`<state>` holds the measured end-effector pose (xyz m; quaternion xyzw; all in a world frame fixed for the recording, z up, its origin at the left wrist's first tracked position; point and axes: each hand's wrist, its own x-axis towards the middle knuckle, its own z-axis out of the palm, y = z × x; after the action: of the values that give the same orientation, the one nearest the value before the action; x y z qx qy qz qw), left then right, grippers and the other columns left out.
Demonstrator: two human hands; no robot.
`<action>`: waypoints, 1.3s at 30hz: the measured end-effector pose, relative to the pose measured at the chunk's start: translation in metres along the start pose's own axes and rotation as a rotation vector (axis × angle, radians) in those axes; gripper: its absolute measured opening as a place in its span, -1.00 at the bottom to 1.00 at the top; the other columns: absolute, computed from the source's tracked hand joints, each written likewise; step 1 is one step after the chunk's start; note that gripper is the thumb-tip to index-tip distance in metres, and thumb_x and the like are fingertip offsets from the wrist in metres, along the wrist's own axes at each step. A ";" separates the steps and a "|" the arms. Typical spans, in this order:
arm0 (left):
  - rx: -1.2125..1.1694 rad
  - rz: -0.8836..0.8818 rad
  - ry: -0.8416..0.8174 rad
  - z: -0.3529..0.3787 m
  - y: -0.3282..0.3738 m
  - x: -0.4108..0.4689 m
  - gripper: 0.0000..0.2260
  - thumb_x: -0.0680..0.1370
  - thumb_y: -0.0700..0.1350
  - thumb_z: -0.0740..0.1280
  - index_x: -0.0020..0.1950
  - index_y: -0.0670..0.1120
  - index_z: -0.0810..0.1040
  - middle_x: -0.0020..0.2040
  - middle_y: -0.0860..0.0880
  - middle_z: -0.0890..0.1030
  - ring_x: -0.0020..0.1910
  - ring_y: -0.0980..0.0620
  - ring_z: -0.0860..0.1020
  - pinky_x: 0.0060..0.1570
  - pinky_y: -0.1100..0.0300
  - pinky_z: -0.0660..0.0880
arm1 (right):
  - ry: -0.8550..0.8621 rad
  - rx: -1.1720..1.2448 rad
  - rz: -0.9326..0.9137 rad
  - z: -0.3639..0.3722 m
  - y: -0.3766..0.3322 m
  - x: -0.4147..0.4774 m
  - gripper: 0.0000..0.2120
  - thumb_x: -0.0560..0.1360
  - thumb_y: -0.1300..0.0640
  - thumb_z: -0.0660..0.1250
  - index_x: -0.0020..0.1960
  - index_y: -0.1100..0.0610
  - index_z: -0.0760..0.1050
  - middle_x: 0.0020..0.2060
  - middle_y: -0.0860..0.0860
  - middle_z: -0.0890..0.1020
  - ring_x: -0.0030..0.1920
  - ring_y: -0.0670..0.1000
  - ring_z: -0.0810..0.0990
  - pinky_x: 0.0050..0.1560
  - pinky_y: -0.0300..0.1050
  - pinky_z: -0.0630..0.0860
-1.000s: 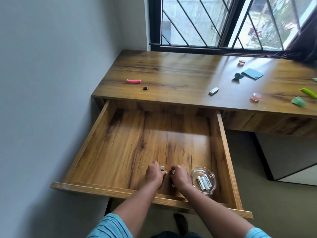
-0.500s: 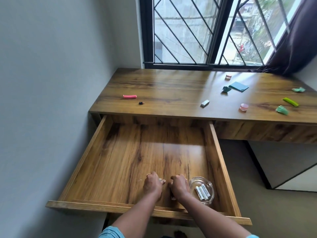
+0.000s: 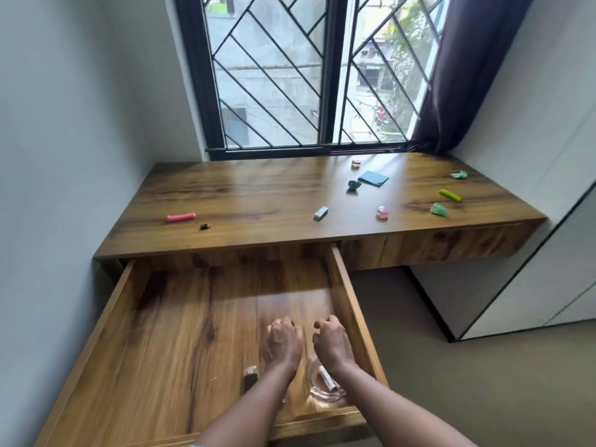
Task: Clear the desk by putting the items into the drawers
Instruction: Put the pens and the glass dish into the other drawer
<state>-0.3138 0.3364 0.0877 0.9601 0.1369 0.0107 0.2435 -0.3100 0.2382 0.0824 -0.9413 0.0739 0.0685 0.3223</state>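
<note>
No text is legible: the white stick [image 3: 326,379] in the glass dish [image 3: 317,396] just beneath the right hand [image 3: 332,341] is too blurred to read.

We see the wooden drawer [image 3: 180,333] pulled out beneath the desk [image 3: 258,195], with a glass dish [image 3: 317,395] of white sticks [image 3: 327,380] and a small dark block [image 3: 250,377] near its front, while a pink clip [image 3: 181,217], a silver box [image 3: 321,213], a pink jar [image 3: 382,213] and a blue sheet [image 3: 373,178] lie scattered well apart on the desktop.
</note>
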 end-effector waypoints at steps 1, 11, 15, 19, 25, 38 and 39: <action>-0.004 0.013 0.000 0.003 0.013 0.001 -0.77 0.59 0.00 0.19 0.14 -0.03 0.54 0.11 -0.01 0.59 0.10 0.04 0.55 -0.05 0.24 0.44 | 0.008 -0.028 0.002 -0.009 0.003 0.005 -0.77 0.55 0.19 0.12 0.07 0.16 0.53 -0.03 0.06 0.52 -0.02 0.08 0.56 -0.08 -0.11 0.44; -0.038 0.012 0.028 0.058 0.155 0.017 -0.75 0.57 -0.01 0.18 0.14 -0.03 0.56 0.12 -0.05 0.61 0.14 -0.03 0.55 0.04 0.13 0.50 | 0.066 -0.073 -0.053 -0.104 0.082 0.068 -0.76 0.56 0.11 0.17 0.00 0.22 0.56 -0.03 0.09 0.50 0.00 0.13 0.59 -0.04 -0.08 0.50; -0.050 -0.022 0.093 0.065 0.183 0.020 -0.77 0.57 -0.01 0.18 0.12 -0.02 0.57 0.10 -0.03 0.62 0.10 -0.01 0.56 -0.01 0.13 0.50 | 0.061 -0.081 -0.074 -0.128 0.096 0.099 -0.79 0.54 0.18 0.20 0.05 0.21 0.58 0.05 0.12 0.51 0.03 0.12 0.58 0.02 -0.11 0.51; -0.045 -0.115 0.179 0.048 0.166 0.036 -0.76 0.57 -0.02 0.18 0.12 -0.02 0.58 0.09 -0.03 0.61 0.11 -0.01 0.55 -0.04 0.14 0.51 | 0.053 -0.073 -0.133 -0.132 0.079 0.123 -0.78 0.53 0.24 0.19 0.06 0.21 0.57 0.06 0.12 0.52 0.05 0.11 0.57 0.01 -0.19 0.47; 0.008 -0.225 0.287 -0.007 0.094 0.090 -0.77 0.57 -0.07 0.19 0.12 -0.06 0.58 0.12 -0.07 0.60 0.13 -0.03 0.53 0.03 0.15 0.49 | -0.007 0.010 -0.183 -0.112 0.015 0.158 -0.79 0.53 0.27 0.20 0.08 0.25 0.56 0.06 0.15 0.51 0.02 0.14 0.55 0.02 -0.13 0.47; 0.088 -0.244 0.265 -0.101 -0.091 0.279 -0.69 0.62 -0.16 0.13 0.34 -0.19 0.41 0.26 -0.18 0.48 0.26 -0.11 0.45 0.23 0.07 0.43 | 0.094 -0.013 0.010 -0.048 -0.099 0.297 -0.61 0.52 0.14 0.31 0.31 0.23 0.38 0.26 0.28 0.34 0.23 0.30 0.41 0.25 0.07 0.39; 0.086 -0.229 0.256 -0.104 -0.102 0.290 -0.68 0.63 -0.15 0.13 0.37 -0.18 0.37 0.29 -0.18 0.45 0.29 -0.12 0.42 0.25 0.06 0.42 | 0.117 -0.037 0.022 -0.043 -0.102 0.305 -0.60 0.52 0.13 0.31 0.31 0.21 0.36 0.28 0.29 0.30 0.24 0.31 0.39 0.26 0.09 0.38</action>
<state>-0.0705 0.5484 0.1178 0.9386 0.2755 0.0993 0.1825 0.0109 0.2621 0.1231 -0.9486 0.1018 0.0185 0.2991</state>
